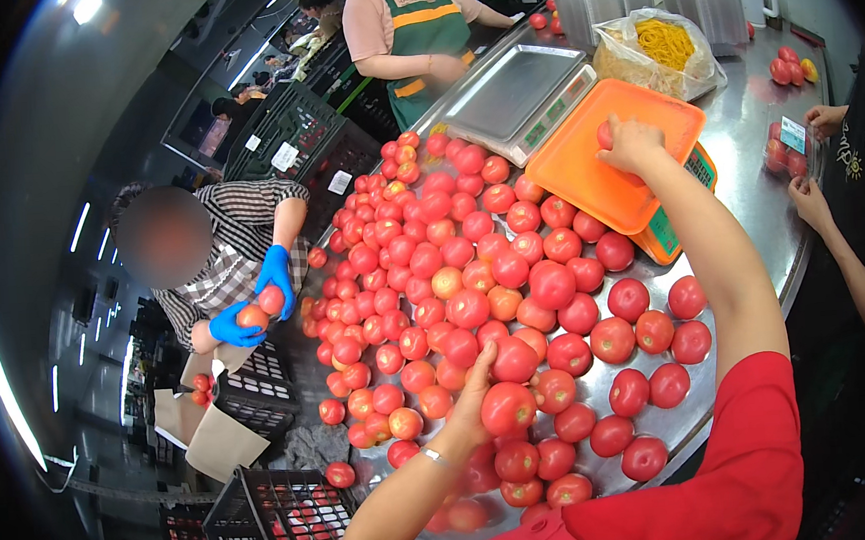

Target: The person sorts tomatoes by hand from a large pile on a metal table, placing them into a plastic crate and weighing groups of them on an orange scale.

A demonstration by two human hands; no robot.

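My left hand (474,410) holds a large red tomato (508,409) low over the pile. Another tomato (514,359) sits right at its fingertips; whether it is also gripped I cannot tell. Reaching out to the far right, my right hand (636,144) is over an orange plastic tray (580,173), with its fingers on a tomato (604,136) that they partly hide. The tray rests on an orange scale with a green panel (664,231). Many loose tomatoes (426,260) cover the steel table (750,135) between my arms.
A flat-pan scale (514,87) stands beyond the tray, near a bag of yellow rubber bands (663,44) and stacked clear plastic containers (603,13). Across the table, a person in blue gloves (235,325) holds tomatoes. At right, someone's hands (811,198) hold a packed clamshell (776,152). A black crate (228,521) stands lower left.
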